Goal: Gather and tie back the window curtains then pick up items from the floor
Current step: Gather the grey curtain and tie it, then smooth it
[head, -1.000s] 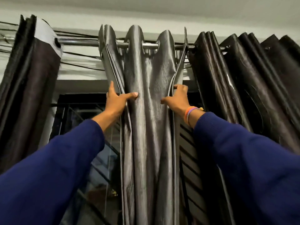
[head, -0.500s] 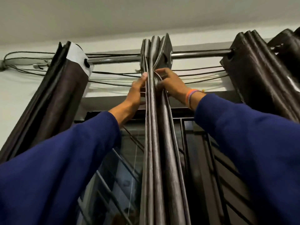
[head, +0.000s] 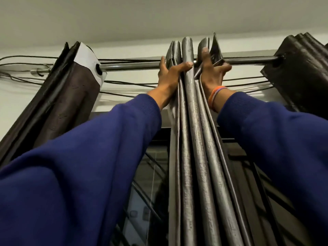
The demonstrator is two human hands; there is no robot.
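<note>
A grey, shiny curtain (head: 193,139) hangs bunched into narrow folds from the metal rod (head: 134,65) in the middle of the view. My left hand (head: 170,75) grips its left folds just below the rod, thumb hooked over a fold. My right hand (head: 212,73) reaches between the right folds up at the rod, fingers spread among the pleats, thumb curled round the rightmost one. A dark brown curtain (head: 67,96) with a white-backed edge is gathered at the left. Another dark curtain (head: 301,71) is gathered at the right.
Black cables (head: 124,83) run along the wall behind the rod. The ceiling is close above. Below, a dark window with a metal grille (head: 152,174) shows between the curtains. My blue sleeves fill the lower view.
Both hands have slid up the grey curtain to the rod. The folds, spread wide a second ago, are now pressed together. The camera has tilted further upward.
</note>
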